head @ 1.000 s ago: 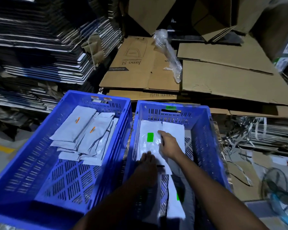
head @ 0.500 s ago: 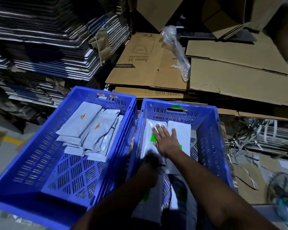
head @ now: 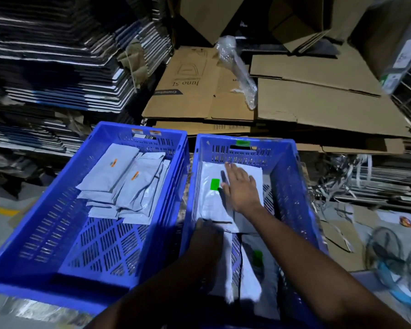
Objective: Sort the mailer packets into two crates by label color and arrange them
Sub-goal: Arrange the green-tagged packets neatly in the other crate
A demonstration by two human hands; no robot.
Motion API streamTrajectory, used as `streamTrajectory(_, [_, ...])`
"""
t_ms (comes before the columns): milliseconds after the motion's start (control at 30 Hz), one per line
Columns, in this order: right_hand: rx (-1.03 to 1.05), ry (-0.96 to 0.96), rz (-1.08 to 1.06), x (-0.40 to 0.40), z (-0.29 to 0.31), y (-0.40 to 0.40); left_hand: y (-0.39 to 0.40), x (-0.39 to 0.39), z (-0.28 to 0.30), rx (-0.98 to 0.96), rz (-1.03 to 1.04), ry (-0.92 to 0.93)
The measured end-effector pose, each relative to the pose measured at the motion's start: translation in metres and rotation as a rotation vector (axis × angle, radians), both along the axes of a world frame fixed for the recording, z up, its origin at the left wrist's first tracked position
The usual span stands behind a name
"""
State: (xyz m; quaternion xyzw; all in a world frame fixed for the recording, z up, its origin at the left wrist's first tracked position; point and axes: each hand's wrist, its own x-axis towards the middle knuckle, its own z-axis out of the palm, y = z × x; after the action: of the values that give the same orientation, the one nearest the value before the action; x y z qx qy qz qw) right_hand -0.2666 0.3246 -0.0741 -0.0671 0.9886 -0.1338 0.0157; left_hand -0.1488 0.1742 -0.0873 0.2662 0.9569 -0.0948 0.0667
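From the head camera, two blue crates sit side by side in the lower half of the frame. The left crate (head: 57, 233) holds a fanned pile of grey mailer packets (head: 126, 186) with orange labels, bunched toward its far end. The right crate (head: 294, 186) takes the green-labelled ones, and a green tag (head: 242, 142) on its far rim says as much.

The right hand (head: 241, 188) lies flat, fingers straight and spread, pressing on the white packets at the far end of the right crate, just beside the green label (head: 215, 184) of the top packet (head: 211, 200). The left hand (head: 205, 236) is dark and blurred at the near edge of that same packet; I cannot tell whether it pinches the edge or only rests on it. Nearer the bottom of the frame another green-labelled packet (head: 254, 276) lies loose on the crate floor (its label is in shadow).

This looks like the arranging step: the sorting seems largely done and the green stack is being squared up. The next move, I'd judge, calls for sliding the loose near packet up against the stack without ruffling the slippery ones beneath. Flattened cardboard (head: 318, 103) fills the upper frame.
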Motion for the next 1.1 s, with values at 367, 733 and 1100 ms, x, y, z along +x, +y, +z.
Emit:
streamTrajectory(367, [-0.321, -0.821, -0.288, 0.140, -0.029, -0.016, -0.015, -0.063, 0.050, 0.290, -0.108, 0.121])
streamTrajectory(733, [-0.794, -1.175, -0.554, 0.162, -0.013, -0.012, -0.017, -0.059, 0.058, 0.459, -0.038, 0.080])
streamTrajectory(1100, [-0.418, -0.967, -0.528, 0.169, -0.007, -0.001, -0.016, -0.059, 0.051, 0.280, -0.079, 0.146])
